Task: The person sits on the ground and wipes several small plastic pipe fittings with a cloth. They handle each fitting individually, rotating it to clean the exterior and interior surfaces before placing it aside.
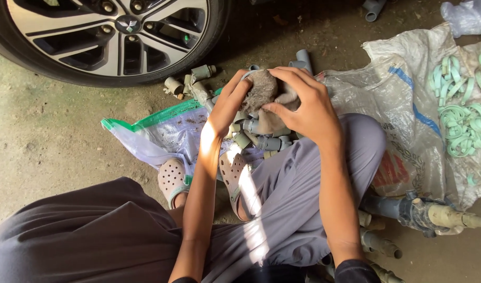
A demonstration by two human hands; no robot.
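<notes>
A flat white plastic bag with a green edge (162,128) lay on the ground below the car wheel, while a large, crumpled woven white sack with blue stripes and red print (408,115) spread at the right.

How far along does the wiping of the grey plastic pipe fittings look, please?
Done: cannot tell which are finished. In hand: left hand and right hand press a dirty grey cloth around one fitting. Left: a heap of grey plastic pipe fittings on the white woven sack.
</notes>
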